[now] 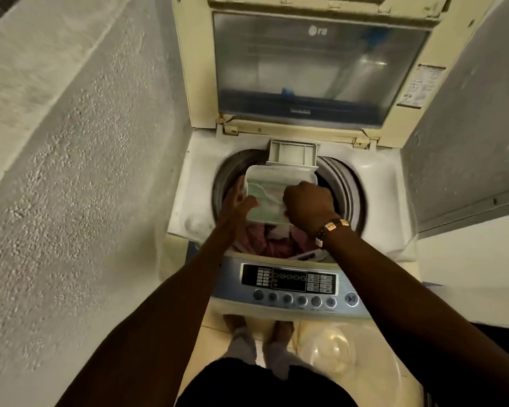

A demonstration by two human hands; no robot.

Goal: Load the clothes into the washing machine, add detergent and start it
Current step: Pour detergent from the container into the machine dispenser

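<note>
A top-loading washing machine (373,183) stands below me with its lid (315,66) raised. Pink and white clothes (276,240) lie in the drum. Over the drum I hold a white plastic detergent container (269,183) holding a pale green packet. My left hand (238,201) supports its left side, blurred by motion. My right hand (307,204) is closed into a fist over its right end, a bracelet on the wrist; what it grips is hidden. A small detergent drawer (293,154) is open at the drum's back rim.
The control panel (294,284) with a display and a row of round buttons faces me. A rough plastered wall (71,171) runs close on the left, a grey wall (467,127) on the right. An empty plastic basin (344,353) sits on the floor beside my feet.
</note>
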